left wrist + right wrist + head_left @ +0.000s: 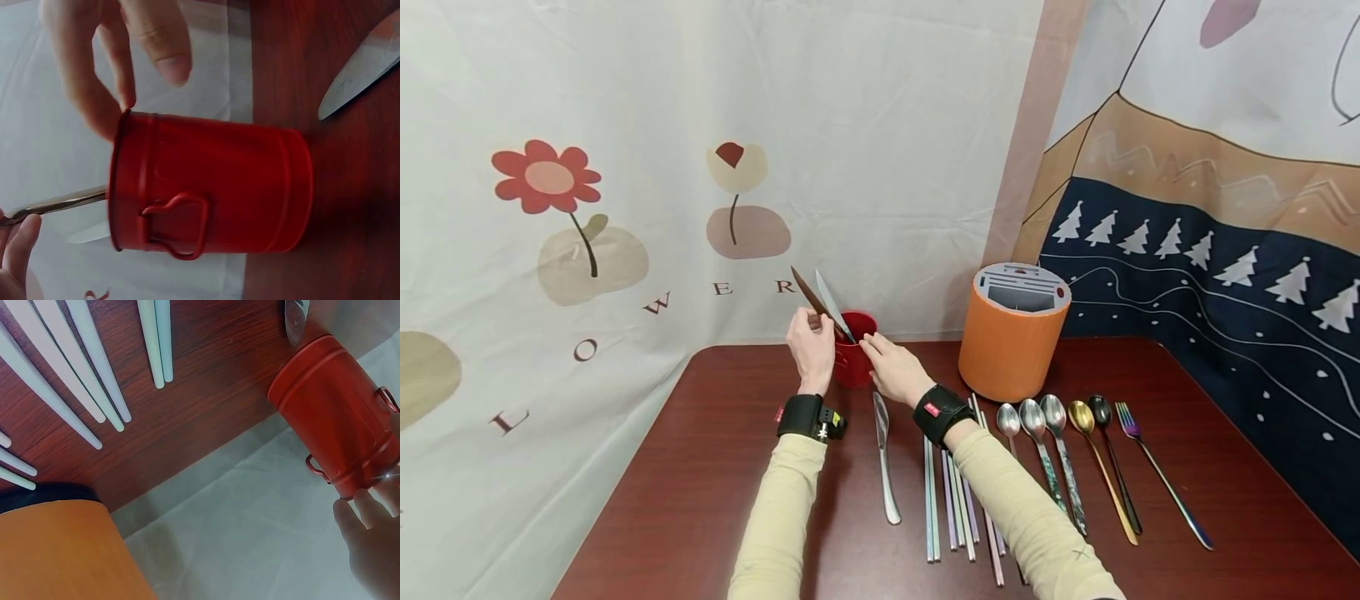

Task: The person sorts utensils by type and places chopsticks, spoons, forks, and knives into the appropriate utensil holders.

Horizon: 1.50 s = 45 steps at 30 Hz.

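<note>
In the head view a red metal cup (854,367) with small side handles stands at the back of the table. My left hand (812,343) is at its left and pinches a brownish knife (809,292) whose blade points up and whose lower end goes into the cup. A silver knife (829,298) leans in the cup beside it, blade up. My right hand (895,367) lies at the cup's right side, its extended fingers touching the rim; its thumb stands apart from the cup in the left wrist view. Another silver knife (883,467) lies in front of the cup.
An orange cylindrical holder (1011,350) with a slotted grey top stands at the back right. Several pale chopsticks (931,500) lie under and beside my right forearm. Further right are several spoons (1063,467) and a rainbow-coloured fork (1165,479). A printed cloth (880,150) hangs behind the table.
</note>
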{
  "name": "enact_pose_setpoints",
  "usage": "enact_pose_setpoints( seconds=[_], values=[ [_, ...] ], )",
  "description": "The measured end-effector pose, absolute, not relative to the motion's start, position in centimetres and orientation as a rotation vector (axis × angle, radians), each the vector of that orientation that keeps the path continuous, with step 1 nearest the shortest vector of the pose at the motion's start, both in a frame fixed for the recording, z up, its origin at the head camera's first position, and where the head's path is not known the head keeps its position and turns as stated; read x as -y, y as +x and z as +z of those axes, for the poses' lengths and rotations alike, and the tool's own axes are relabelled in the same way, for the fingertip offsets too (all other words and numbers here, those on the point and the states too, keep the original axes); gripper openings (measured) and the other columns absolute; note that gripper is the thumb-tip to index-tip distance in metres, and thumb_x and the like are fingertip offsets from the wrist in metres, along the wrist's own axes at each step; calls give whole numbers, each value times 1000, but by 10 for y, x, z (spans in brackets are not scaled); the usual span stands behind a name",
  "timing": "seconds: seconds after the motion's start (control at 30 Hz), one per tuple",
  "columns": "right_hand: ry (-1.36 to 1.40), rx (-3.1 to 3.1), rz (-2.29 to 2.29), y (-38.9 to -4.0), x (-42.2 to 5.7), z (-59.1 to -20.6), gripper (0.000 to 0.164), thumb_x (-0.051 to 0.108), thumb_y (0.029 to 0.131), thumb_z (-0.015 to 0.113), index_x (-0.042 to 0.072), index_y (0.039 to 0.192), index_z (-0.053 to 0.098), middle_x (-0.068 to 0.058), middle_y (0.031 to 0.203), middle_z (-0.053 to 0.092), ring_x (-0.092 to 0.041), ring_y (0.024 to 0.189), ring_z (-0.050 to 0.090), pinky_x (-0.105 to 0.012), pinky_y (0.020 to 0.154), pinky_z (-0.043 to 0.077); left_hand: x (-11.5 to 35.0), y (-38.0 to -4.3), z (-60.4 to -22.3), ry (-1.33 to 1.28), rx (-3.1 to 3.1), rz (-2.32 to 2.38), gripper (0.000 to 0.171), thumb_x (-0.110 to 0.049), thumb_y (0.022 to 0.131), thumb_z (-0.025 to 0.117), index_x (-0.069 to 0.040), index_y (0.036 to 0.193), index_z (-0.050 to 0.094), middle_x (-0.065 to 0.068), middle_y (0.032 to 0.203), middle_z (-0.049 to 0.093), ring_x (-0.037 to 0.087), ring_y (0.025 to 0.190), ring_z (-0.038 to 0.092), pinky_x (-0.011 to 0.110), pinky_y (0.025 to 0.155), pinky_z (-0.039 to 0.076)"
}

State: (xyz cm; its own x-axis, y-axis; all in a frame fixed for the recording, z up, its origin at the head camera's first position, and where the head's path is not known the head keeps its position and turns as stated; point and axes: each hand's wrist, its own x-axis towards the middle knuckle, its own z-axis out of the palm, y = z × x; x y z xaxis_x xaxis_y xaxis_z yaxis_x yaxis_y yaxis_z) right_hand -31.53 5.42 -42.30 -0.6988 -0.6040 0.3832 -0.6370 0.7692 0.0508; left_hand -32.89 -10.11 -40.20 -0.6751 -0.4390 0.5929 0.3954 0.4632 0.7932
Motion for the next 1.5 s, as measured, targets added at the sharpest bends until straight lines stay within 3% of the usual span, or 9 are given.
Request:
enact_pose_setpoints(
  seconds=[0.7,1.03,1.5],
  values=[
    [946,2581,126,-315,-54,-426,53,14,87,66,-1,135,49,-17,140,51,-30,133,47,-38,103,46,97,-325,-422,234,2168,-1393,16,-20,93,59,-5,95,64,15,95,67,29,91,62,43,80,51],
    [940,2578,115,-314,-55,-425,54,15,87,66,0,135,49,-16,141,51,-29,133,47,-37,104,45,100,-328,-423,313,2197,-1344,17,-20,94,57,-4,94,64,17,95,66,34,94,60,45,85,47],
    [934,2600,149,-314,-55,-425,54,14,87,66,0,136,48,-16,142,49,-28,134,45,-38,103,46,107,-318,-433,250,2317,-1304,17,-20,93,56,-4,98,62,16,94,69,31,90,64,45,80,49]
  ],
)
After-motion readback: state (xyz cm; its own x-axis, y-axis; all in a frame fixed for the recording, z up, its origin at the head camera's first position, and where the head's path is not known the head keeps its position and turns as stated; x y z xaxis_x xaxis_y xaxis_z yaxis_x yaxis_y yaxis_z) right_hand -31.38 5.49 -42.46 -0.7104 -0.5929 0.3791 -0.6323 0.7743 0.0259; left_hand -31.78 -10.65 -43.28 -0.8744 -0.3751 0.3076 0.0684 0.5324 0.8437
